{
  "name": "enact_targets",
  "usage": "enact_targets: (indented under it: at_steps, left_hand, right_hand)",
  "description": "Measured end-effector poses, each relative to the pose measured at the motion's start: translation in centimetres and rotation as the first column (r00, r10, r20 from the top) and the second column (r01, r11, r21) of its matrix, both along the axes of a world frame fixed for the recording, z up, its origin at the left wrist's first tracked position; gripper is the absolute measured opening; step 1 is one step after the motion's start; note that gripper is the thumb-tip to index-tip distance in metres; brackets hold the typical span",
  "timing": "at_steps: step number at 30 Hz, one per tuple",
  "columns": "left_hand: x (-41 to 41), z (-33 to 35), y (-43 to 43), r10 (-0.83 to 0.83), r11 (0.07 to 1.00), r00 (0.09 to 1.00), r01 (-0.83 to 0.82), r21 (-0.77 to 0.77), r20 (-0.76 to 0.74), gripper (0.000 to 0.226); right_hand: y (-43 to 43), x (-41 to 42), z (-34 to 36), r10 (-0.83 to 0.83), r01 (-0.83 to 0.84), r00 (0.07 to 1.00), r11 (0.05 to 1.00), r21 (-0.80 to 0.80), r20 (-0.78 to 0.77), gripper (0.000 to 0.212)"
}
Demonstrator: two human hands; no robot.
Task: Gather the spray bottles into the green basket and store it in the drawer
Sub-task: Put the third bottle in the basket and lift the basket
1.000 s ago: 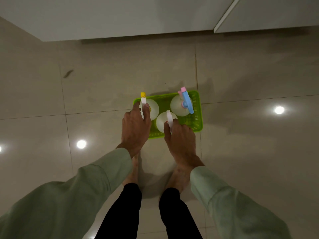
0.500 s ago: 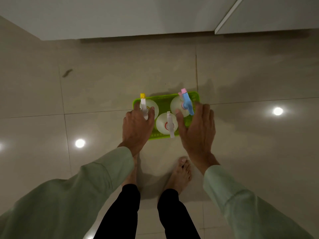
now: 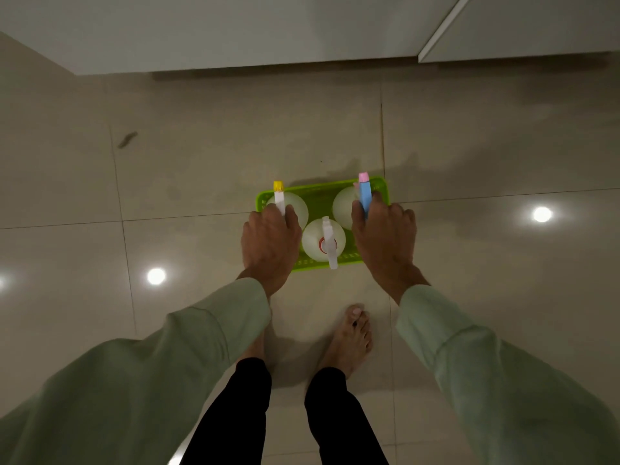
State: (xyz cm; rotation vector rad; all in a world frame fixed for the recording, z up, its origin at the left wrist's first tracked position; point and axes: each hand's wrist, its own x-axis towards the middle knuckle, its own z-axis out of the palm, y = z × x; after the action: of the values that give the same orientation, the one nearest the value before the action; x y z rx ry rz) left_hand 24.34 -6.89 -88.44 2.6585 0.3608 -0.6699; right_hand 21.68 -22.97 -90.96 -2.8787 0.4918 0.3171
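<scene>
On the glossy tiled floor (image 3: 208, 182), below pale cabinet fronts (image 3: 235, 28), sits the green basket (image 3: 320, 193) with three spray bottles upright inside. Its long axis runs left to right. The left hand (image 3: 270, 243) and right hand (image 3: 384, 236) cover its two short ends, fingers curled down; whether they grip yet, I cannot tell.

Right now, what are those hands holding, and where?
Both hands, left hand and right hand, sit at the green basket's short ends; an actual grip cannot be told.
</scene>
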Motion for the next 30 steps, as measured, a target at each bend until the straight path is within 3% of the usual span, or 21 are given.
enact_targets:
  at_steps: [14, 21, 27, 30]
  left_hand:
    - [0.1, -0.3, 0.7, 0.022, 1.000, 1.000, -0.021, -0.019, 0.004, 0.042]
    - [-0.5, 0.6, 1.4, 0.014, 0.988, 0.997, -0.002, -0.152, 0.082, 0.053]
    - [-2.9, 2.0, 3.4, 0.070, 0.934, 0.969, 0.020, -0.356, 0.238, 0.051]
    - [-3.7, 0.9, 4.1, 0.201, 0.914, 0.959, -0.110, -0.391, 0.200, 0.049]
  right_hand:
    - [-0.7, 0.2, 0.0, -0.035, 0.031, 0.999, 0.996, 0.086, 0.040, 0.035]
    - [-1.6, -1.1, 1.0, -0.106, 0.106, 0.994, 0.982, 0.154, -0.003, 0.064]
    - [-2.2, -3.9, 1.4, -0.338, 0.229, 0.932, 0.832, 0.505, 0.133, 0.049]
    - [-2.9, -4.4, -0.4, -0.424, 0.323, 0.904, 0.754, 0.572, 0.048, 0.046]
